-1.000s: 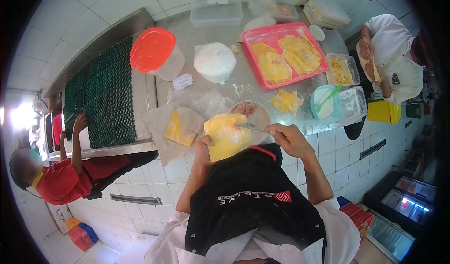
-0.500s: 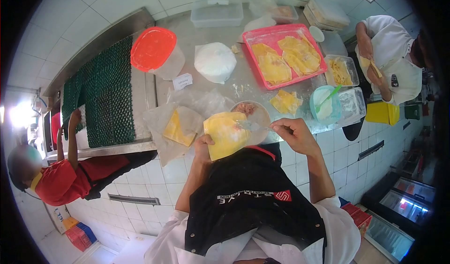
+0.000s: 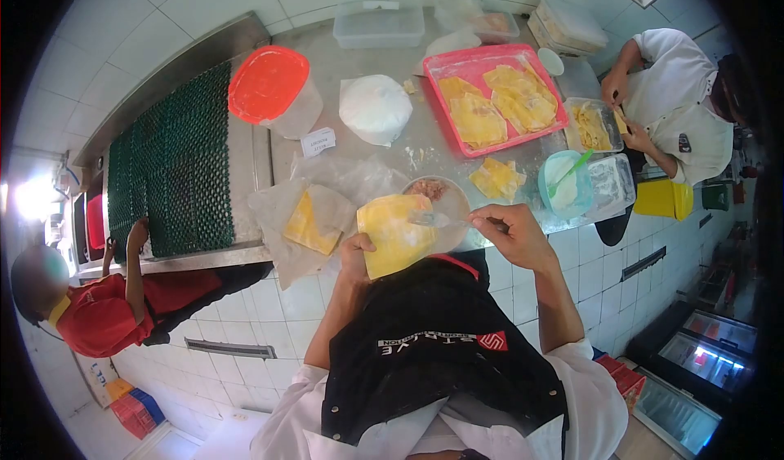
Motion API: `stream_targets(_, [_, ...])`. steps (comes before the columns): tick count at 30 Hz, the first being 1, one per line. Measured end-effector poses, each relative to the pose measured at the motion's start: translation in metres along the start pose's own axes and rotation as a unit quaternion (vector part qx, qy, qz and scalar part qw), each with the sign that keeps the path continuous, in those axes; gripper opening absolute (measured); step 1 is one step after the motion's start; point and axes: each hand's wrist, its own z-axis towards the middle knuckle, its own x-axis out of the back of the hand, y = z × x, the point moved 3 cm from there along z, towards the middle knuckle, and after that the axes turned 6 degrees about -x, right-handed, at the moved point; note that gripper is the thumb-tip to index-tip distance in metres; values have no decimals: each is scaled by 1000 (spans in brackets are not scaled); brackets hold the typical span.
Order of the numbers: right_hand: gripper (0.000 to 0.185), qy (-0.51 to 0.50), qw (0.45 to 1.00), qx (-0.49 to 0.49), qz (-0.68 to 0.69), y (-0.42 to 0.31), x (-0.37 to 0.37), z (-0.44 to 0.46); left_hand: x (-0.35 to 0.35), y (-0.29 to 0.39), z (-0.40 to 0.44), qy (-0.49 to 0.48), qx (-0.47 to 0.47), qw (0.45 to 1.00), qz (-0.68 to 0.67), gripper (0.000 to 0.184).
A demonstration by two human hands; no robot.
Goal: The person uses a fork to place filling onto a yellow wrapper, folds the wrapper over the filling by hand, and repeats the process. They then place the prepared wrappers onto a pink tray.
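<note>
My left hand grips the lower left edge of a floured yellow dough sheet. In my right hand, thumb and fingers pinch the handle of a metal utensil, whose tip rests over the sheet's right part. Behind the sheet is a round plate with minced filling on it, partly hidden by the sheet. To the left, more yellow sheets lie on clear plastic. Crumpled dough pieces sit right of the plate.
A pink tray holds dough sheets; a turquoise bowl has a green spoon. A red-lidded tub and white flour bag stand behind. One person works at left beside green mats, another at right.
My right hand has shifted slightly and turned with the utensil over the sheet. The right co-worker's hands have moved down toward the dough container; the left co-worker's hands have moved at the mat.
</note>
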Motion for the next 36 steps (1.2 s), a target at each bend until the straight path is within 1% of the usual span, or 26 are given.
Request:
stream_targets(3, [21,-8,1000,-2,15,3,0,-1,2,-1,2,-4,5,1000,-4,78])
stream_targets(6, [20,76,997,18,27,10,3,0,5,-1,3,-19,5,1000,-16,79])
stream_targets(9, [20,122,990,-17,-74,3,7,0,7,-1,4,-15,-3,1000,-5,79])
stream_targets(12, [18,152,981,65,-97,1,-2,-1,2,-1,2,2,-7,1000,7,80])
stream_targets(15, [15,145,978,109,-105,3,-7,-3,-2,-1,2,0,-9,1000,17,80])
stream_targets(18, [17,102,983,72,-132,-4,-6,-11,-3,-1,3,-1,-11,1000,19,79])
stream_targets(21, [16,73,987,58,-133,-9,-9,-15,-7,-2,4,-7,-8,1000,15,79])
stream_targets(24, [16,73,986,74,-129,-4,-12,-15,-13,-1,3,-6,-10,1000,5,79])
stream_targets(27, [17,98,994,56,-14,7,-11,-16,-9,-2,3,-1,-15,1000,2,79])
stream_targets(28, [17,88,995,46,14,9,-9,-16,-6,-2,4,0,-16,1000,3,80])
stream_targets(30, [17,68,995,26,70,13,-3,-16,-6,0,5,-37,-7,999,-31,80])
stream_targets(31, [18,60,996,16,64,16,0,-15,-7,0,5,-55,-2,997,-49,80])
stream_targets(33, [18,42,998,-2,52,24,3,-11,-12,-1,5,-42,-10,997,-61,79])
stream_targets(36, [17,73,996,34,35,24,-1,-5,-11,-1,4,-49,0,998,-49,79])
